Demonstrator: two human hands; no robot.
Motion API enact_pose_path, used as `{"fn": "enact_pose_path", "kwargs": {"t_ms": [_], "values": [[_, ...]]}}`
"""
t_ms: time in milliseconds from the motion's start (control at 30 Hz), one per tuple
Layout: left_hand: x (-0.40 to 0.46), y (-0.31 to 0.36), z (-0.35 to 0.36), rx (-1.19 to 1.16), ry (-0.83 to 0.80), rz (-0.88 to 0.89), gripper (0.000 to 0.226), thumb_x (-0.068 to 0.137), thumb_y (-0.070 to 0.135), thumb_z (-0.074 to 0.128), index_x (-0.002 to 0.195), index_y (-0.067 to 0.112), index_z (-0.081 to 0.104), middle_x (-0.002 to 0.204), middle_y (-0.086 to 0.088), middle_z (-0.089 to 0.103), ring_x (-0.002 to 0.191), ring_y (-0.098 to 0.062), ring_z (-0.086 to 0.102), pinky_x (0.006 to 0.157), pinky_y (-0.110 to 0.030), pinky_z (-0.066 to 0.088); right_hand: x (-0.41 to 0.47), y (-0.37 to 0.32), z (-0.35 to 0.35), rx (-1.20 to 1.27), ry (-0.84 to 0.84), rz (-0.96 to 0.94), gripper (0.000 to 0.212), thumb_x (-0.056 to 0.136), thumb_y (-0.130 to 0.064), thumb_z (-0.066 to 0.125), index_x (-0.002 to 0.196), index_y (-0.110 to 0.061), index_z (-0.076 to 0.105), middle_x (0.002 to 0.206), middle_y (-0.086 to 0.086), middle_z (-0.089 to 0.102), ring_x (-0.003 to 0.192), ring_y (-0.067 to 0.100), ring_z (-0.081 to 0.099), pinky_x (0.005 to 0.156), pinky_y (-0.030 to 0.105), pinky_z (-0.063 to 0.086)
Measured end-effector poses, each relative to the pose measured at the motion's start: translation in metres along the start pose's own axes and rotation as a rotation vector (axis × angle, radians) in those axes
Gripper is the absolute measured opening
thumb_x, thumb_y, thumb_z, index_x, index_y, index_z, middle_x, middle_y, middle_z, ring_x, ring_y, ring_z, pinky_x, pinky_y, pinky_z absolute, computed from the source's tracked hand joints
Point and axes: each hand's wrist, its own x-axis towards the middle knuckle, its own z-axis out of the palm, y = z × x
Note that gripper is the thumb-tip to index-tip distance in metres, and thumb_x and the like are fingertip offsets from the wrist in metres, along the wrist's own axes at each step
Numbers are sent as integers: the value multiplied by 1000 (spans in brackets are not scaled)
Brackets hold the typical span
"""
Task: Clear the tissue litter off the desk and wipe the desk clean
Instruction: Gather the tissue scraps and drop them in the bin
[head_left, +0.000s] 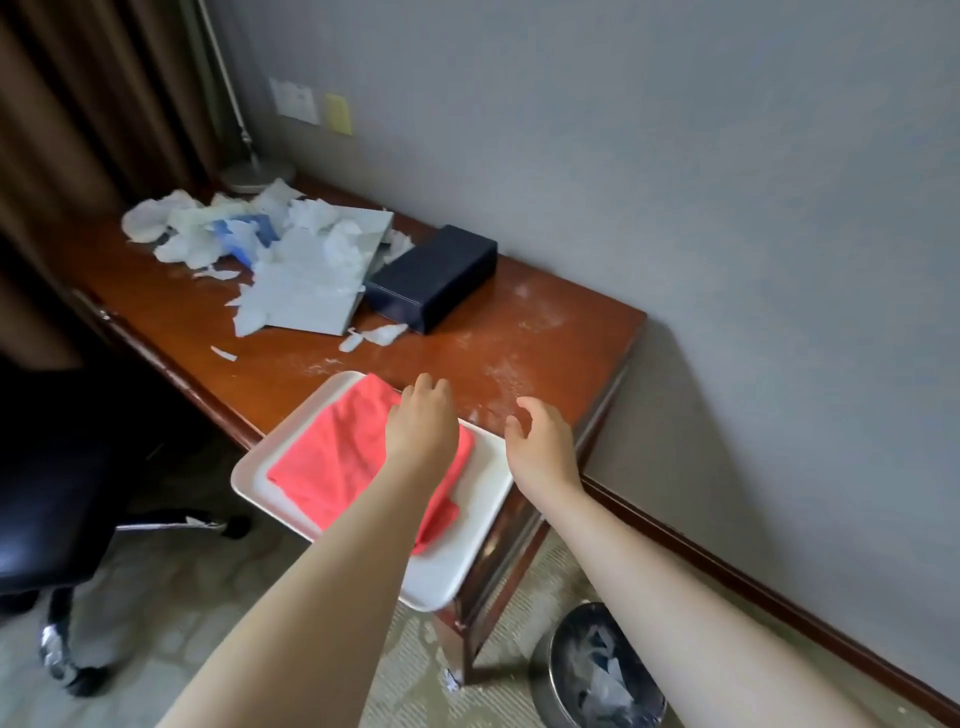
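Item 1, desk (291, 343): reddish-brown wood, set along a grey wall, its surface smeared with pale dusty streaks toward the near right end.

Item 2, tissue litter (208, 228): a heap of torn white tissue with some blue scraps, piled at the far left of the desk; loose shreds trail toward the front edge, and a few lie beside the box.

Item 3, pale flat boards (311, 291): grey-white sheets lying under and among the litter, 1 leaning against the dark box.

Item 4, dark navy box (436, 283): rectangular, standing on the desk near the wall, right of the heap.

Item 5, white tray (467, 525): rectangular, rounded corners, resting on the near right corner of the desk and overhanging its front edge.

Item 6, pink cloth (343, 457): folded, lying in the tray.

Item 7, left hand (423, 421): palm down over the far right corner of the cloth, fingers bent down onto it; whether it actually grips the cloth cannot be told.

Item 8, right hand (540, 441): above the tray's right edge, fingers loosely curved and spread, holding nothing.

Item 9, lamp base (257, 174): round, at the far desk corner.

Item 10, waste bin (597, 670): round metal, on the carpet right of the desk leg, white scraps inside.

Item 11, black office chair (47, 493): left of the desk.
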Motion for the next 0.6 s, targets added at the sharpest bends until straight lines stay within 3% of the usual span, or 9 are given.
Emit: {"fn": "enact_pose_path", "kwargs": {"t_ms": [133,300,467,600], "values": [[18,-62,-28,35,-10,-30,23,94,3,33,109,5,51,116,-13,48,107,-33,50,79,-40,42,23,-53,33,-57,-20,-47,41,97,-19,44,137,-10,44,143,7,45,134,23,35,110,32,25],[35,-138,-65,55,75,-58,29,95,5,40,120,11,54,120,-7,52,109,-25,51,83,-32,44,40,-113,73,-71,-30,-71,41,98,-23,42,138,-14,43,142,4,45,133,22,36,109,34,29],[44,-182,-79,62,94,-114,29,94,2,45,119,10,55,114,-7,54,100,-24,54,80,-31,47,44,-134,110,-115,-95,-52,39,99,-25,41,136,-15,44,140,5,45,131,24,38,107,36,32],[51,-202,-70,34,69,-136,35,95,5,47,130,11,49,125,-7,52,109,-23,53,87,-32,49,58,-142,130,-120,-129,-24,39,98,-25,42,135,-14,45,139,7,44,130,26,38,107,39,33]]}}
